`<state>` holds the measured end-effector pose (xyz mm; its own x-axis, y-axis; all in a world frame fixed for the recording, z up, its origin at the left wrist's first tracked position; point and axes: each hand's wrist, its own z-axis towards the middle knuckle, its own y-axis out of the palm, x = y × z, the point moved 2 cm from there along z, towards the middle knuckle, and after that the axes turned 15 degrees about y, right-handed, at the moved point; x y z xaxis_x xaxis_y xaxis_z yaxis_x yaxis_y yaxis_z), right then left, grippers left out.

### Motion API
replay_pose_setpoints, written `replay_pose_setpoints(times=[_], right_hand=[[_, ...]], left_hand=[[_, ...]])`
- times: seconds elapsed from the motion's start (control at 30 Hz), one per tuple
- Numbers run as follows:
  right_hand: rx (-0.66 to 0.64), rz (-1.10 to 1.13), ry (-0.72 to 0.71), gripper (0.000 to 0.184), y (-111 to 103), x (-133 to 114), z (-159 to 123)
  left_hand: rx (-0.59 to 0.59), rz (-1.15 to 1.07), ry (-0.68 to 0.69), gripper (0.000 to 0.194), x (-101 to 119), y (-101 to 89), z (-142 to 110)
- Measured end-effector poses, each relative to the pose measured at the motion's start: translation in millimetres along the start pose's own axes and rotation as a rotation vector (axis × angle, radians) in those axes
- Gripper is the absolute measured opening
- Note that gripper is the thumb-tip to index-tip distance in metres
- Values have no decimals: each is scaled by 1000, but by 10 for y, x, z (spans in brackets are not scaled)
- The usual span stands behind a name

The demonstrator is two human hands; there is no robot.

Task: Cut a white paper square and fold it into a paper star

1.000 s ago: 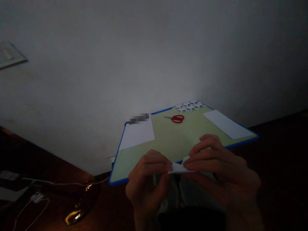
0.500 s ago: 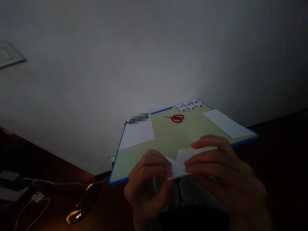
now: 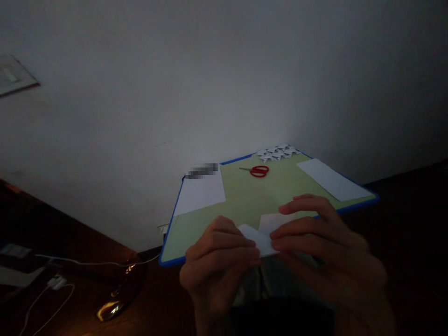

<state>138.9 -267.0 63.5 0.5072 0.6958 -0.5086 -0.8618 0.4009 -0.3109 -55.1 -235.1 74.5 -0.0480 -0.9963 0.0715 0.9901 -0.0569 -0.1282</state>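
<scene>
A small folded piece of white paper point(image 3: 265, 242) is held between my two hands, above the near edge of the table. My left hand point(image 3: 220, 261) pinches its left side, with the fingertips on its face and the thumb mostly tucked behind. On the other side, my right hand point(image 3: 325, 252) grips the paper with its middle fingers, while the index finger is raised and bent over the top. One flap of the paper stands up beside the right fingers. The paper's lower and back parts are hidden by the hands.
Red-handled scissors point(image 3: 259, 171) lie on the green, blue-edged table point(image 3: 241, 196). Several small folded paper pieces point(image 3: 278, 152) sit at the far edge. White sheets lie at the left point(image 3: 201, 193) and right point(image 3: 334, 179). A wall point(image 3: 224, 84) rises behind; a white cable point(image 3: 94, 264) runs at left.
My left fingers have slid slightly rightward along the paper and flattened onto it, the thumb now less visible. The right hand has barely moved.
</scene>
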Motion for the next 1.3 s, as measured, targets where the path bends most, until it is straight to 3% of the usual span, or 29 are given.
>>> replay_pose_setpoints(times=[0.33,0.53,0.7,1.0,1.2,1.3], right_hand=[[92,-110,22,18,7,48,7],[50,-176,15,16,8,73,6],[102,-226,61,13,52,90,1],[154,-184,9,15,93,113,-3],[222,-139,1,17,59,247,-24],[230,-157,4,16,47,316,-27]], left_hand=[[-73,58,31,6,45,31,72],[-125,164,59,11,45,48,66],[-171,227,62,14,41,28,53],[-137,284,58,22,32,39,31],[-140,437,21,49,-47,-120,-49],[-121,405,1,40,-59,-202,-74]])
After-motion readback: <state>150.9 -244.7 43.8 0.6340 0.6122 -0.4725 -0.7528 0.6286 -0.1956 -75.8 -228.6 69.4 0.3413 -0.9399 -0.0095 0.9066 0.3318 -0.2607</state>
